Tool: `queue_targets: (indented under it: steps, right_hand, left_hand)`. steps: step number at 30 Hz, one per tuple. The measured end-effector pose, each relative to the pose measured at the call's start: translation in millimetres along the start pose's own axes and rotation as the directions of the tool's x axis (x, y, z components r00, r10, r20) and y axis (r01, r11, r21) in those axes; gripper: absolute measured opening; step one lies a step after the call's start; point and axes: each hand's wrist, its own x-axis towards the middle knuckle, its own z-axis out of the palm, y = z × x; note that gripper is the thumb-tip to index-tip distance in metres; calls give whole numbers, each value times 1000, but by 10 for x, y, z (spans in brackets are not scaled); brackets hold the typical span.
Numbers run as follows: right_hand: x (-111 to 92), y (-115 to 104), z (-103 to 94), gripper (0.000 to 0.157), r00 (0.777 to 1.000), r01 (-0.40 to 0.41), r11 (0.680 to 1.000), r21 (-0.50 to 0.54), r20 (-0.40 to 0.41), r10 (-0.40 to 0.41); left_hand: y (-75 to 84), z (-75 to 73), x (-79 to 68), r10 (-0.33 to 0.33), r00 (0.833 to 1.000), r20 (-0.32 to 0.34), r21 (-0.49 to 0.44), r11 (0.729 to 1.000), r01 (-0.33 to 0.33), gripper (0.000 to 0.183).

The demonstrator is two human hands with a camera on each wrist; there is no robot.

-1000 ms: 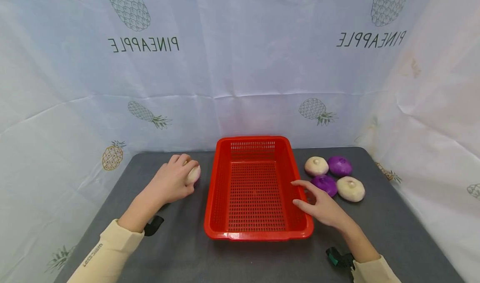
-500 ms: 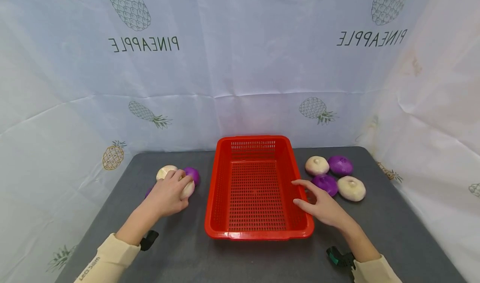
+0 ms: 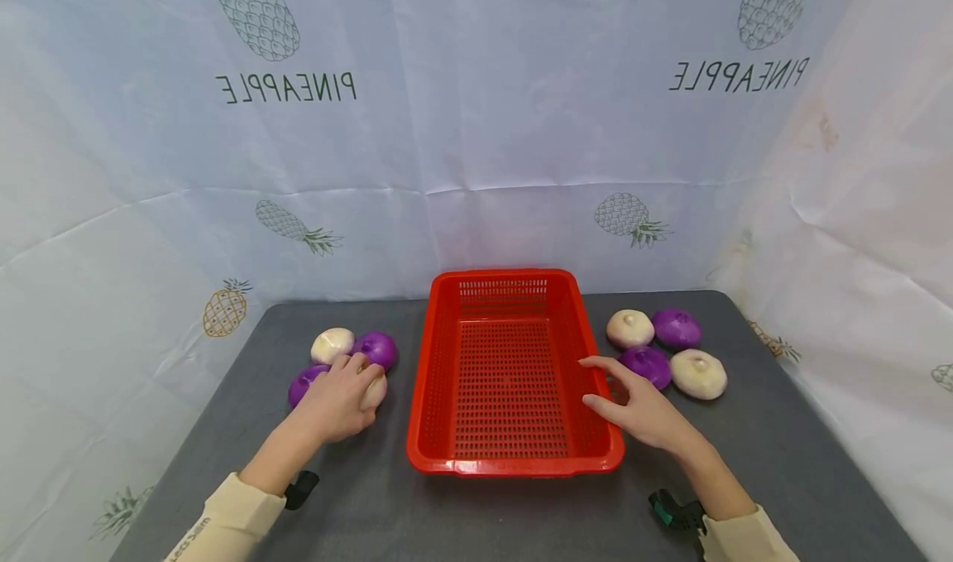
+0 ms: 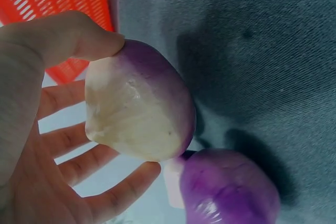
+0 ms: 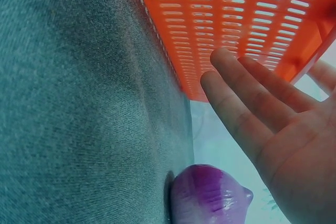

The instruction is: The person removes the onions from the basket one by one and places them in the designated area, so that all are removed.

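My left hand [image 3: 338,401] grips a white-and-purple turnip [image 4: 139,103] left of the red basket. In the left wrist view the thumb presses its near side and the fingers reach around behind. Close by on the table lie a white-topped turnip [image 3: 332,345] and two purple-topped ones, one at the back [image 3: 375,348] and one partly behind the hand [image 3: 304,386]. At the right wall of the red mesh basket [image 3: 514,468] is my right hand [image 3: 644,413], thumb and index finger over the rim. The right wrist view shows its other fingers straight, along the basket's outer side.
Right of the basket sit several more turnips, two white-topped [image 3: 698,374] and two purple-topped [image 3: 676,329]. No turnip lies in the basket. A dark grey cloth [image 3: 491,521] covers the table, and a white pineapple-print curtain [image 3: 506,148] hangs behind and at both sides.
My left hand, with the turnip, has moved toward me and slightly left, uncovering the other turnips on that side. The right hand and basket have stayed put.
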Motion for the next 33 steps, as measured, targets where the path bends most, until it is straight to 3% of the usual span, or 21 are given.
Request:
queue_targets:
  steps: [16, 26, 33]
  right_hand:
    - [-6, -36, -20, 59, 1000, -25, 998, -60, -2, 25]
    - [-78, -101, -128, 58, 999, 26, 983, -180, -35, -33]
    - [-203, -111, -219, 50, 989, 46, 949, -311, -120, -88]
  left_hand:
    - [-28, 126, -20, -14, 1000, -14, 2, 1000, 14, 46]
    - [48, 101, -31, -57, 998, -18, -15, 998, 57, 47]
    - [129, 70, -13, -65, 992, -111, 7, 998, 66, 45]
